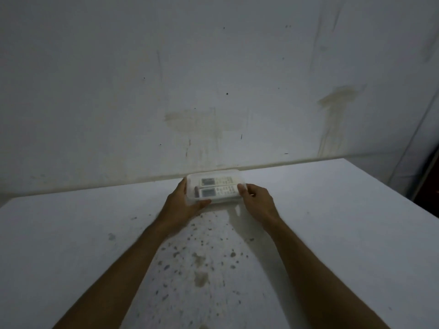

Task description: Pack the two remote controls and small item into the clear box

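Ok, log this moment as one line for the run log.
stage: packing done | clear box: on table, holds both remotes and small item | left hand: gripping box | right hand: gripping box

Dim, bluish, soft-focus wide-angle view, edges bowed, corners darker.

A white table [332, 222] fills the lower view, speckled with dark spots. Behind its far edge rises a stained white wall [142, 79].
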